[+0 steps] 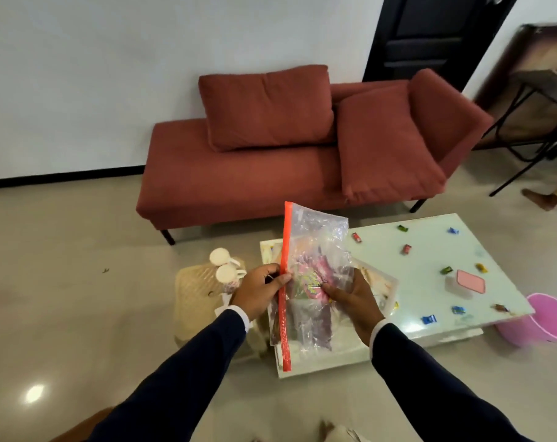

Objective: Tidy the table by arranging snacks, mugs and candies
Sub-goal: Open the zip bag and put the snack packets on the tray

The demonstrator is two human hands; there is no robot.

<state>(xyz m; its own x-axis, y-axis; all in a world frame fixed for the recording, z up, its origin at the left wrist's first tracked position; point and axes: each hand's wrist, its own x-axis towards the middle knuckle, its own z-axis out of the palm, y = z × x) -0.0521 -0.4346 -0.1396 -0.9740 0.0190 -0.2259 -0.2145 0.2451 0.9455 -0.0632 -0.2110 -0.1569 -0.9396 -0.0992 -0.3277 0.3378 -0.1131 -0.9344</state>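
A clear zip bag (315,237) with a red zipper strip hangs upright above the left end of the low white table (430,250), with colourful snack packets inside. My left hand (258,290) pinches the red strip midway. My right hand (350,298) grips the bag's body from the right. Several wrapped candies, such as a blue candy (428,319), lie scattered over the tabletop. A small box with a pink lid (466,282) sits among them. Two white mugs (224,266) stand on a beige basket (195,291) left of the table.
A red sofa (238,180) with cushions stands against the wall behind the table. A pink bucket (548,317) sits on the floor at the table's right corner. A dark folding table (545,90) and someone's foot are at the far right.
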